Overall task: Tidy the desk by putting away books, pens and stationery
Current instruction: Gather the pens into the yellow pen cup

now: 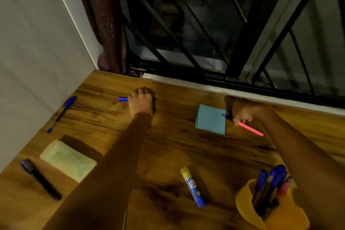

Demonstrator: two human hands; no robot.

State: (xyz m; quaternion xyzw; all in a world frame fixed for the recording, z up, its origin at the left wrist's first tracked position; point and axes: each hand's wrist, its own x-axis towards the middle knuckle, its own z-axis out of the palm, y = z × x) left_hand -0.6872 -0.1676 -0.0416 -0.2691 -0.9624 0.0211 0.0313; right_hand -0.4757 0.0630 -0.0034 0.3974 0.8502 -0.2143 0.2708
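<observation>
Pens are grasped in both hands, a blue pen (122,99) crosswise in the left hand (142,103), a pink pen (251,129) in the right hand (242,114), and the yellow holder (242,200) is judged nearer the right.

The scene is seen from one head-worn camera, pointed forward and down at the desk (168,145) from close above; the window (224,24) is faced beyond it.
</observation>
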